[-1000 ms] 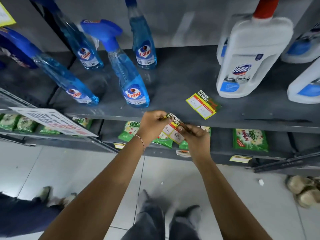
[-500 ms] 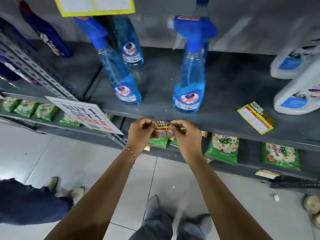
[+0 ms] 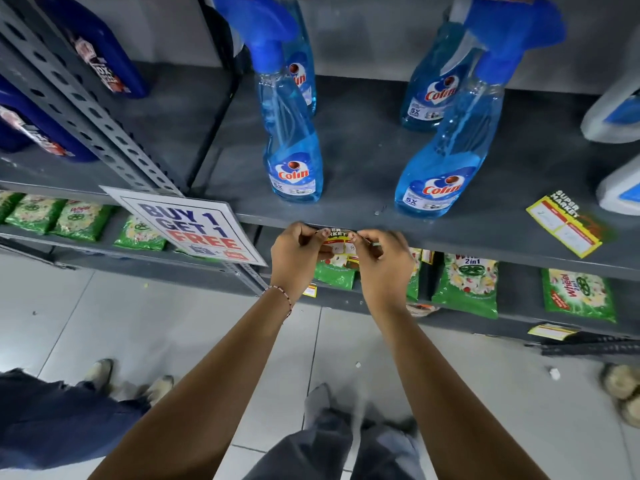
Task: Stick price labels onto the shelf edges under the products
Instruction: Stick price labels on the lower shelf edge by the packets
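My left hand (image 3: pixel 296 258) and right hand (image 3: pixel 382 263) pinch the two ends of one price label (image 3: pixel 337 240) between thumb and fingertips, pressed up against the front edge of the grey shelf (image 3: pixel 467 245). The label sits just below and between the two front spray bottles: one (image 3: pixel 294 150) above my left hand, the other (image 3: pixel 446 161) above and right of my right hand. A spare label (image 3: pixel 564 225) lies flat on the shelf, well right of the bottles.

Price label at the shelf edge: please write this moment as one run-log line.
step: pressing price label to shelf edge | left hand: holding label | right hand: holding label | above: Colin spray bottle | spare label: on shelf
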`<state>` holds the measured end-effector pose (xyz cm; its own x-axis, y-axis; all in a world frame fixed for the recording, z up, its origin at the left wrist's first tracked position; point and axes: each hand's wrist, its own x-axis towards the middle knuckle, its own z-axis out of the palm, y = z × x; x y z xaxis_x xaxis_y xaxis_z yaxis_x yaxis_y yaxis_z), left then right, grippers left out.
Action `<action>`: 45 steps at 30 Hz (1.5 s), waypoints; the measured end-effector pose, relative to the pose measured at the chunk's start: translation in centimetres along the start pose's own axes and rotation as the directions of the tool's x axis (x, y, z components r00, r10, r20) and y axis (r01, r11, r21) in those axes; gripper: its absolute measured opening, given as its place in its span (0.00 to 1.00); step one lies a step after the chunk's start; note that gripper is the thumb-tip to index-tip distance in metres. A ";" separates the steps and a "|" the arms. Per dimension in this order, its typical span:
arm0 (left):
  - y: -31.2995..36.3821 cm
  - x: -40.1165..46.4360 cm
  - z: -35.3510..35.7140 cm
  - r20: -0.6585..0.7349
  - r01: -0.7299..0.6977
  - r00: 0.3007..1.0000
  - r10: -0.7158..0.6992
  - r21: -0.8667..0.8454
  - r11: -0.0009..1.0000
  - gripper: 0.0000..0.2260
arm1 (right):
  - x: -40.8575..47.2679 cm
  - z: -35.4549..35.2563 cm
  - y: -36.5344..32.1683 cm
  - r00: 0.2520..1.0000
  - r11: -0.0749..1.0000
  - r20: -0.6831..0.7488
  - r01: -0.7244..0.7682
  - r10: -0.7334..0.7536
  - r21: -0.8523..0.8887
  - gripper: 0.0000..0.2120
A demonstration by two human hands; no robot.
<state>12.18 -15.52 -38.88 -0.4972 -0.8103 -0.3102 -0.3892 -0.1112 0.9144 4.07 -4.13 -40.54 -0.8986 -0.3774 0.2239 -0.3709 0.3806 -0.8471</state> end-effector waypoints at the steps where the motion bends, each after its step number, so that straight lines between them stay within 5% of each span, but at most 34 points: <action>1: -0.2 0.2 -0.1 0.000 -0.003 1.000 0.003 0.013 1.000 0.10 | 0.0 0.1 0.0 1.000 1.000 -0.006 0.007 -0.007 -0.005 0.04; 13: 0.7 -0.3 0.3 -0.071 0.023 0.997 -0.015 0.117 0.993 0.15 | 0.4 -0.5 0.3 0.989 0.987 -0.133 -0.081 0.062 -0.138 0.12; 19: 0.4 -1.1 0.2 -0.193 -0.037 0.970 0.150 0.491 0.870 0.20 | 0.4 -4.0 1.0 0.972 0.990 -0.195 -0.139 0.133 -0.016 0.07; 22: 2.0 -2.8 1.6 -0.149 -0.205 0.935 0.322 0.513 0.834 0.21 | 1.9 -9.3 2.5 0.944 0.992 -0.306 -0.126 0.121 0.004 0.12; 27: 6.3 -6.5 11.0 0.118 -0.661 0.738 0.665 0.325 0.676 0.19 | 7.0 -19.5 8.5 0.891 0.977 -0.426 -0.204 0.159 -0.061 0.05; 30: 9.2 -7.1 18.7 0.324 -0.636 0.759 0.565 0.184 0.749 0.14 | 10.3 -23.4 11.7 0.905 0.854 -0.267 -0.407 0.330 -0.324 0.21; 32: 10.5 -6.4 23.2 0.412 -0.471 0.824 0.388 0.118 0.874 0.07 | 11.6 -24.3 12.7 0.903 0.818 -0.153 -0.429 0.402 -0.384 0.27; 34: 11.0 -5.3 26.4 0.446 -0.348 0.856 0.262 0.121 0.930 0.13 | 12.1 -24.6 13.4 0.911 0.829 -0.077 -0.401 0.405 -0.389 0.26; 41: 11.6 -4.0 30.3 0.513 -0.259 0.849 0.127 0.195 0.946 0.24 | 12.0 -25.2 13.3 0.917 0.914 -0.028 -0.399 0.398 -0.074 0.21; 45: 11.9 -3.9 30.8 0.482 -0.157 0.870 0.101 0.077 0.984 0.14 | 11.2 -25.7 13.3 0.948 0.947 -0.040 -0.312 0.316 0.082 0.18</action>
<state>-14.38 4.01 -34.81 -0.8460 -0.4388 -0.3028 -0.3650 0.0627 0.9289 -16.97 18.39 -36.94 -0.9784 -0.2035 -0.0362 -0.0514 0.4091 -0.9110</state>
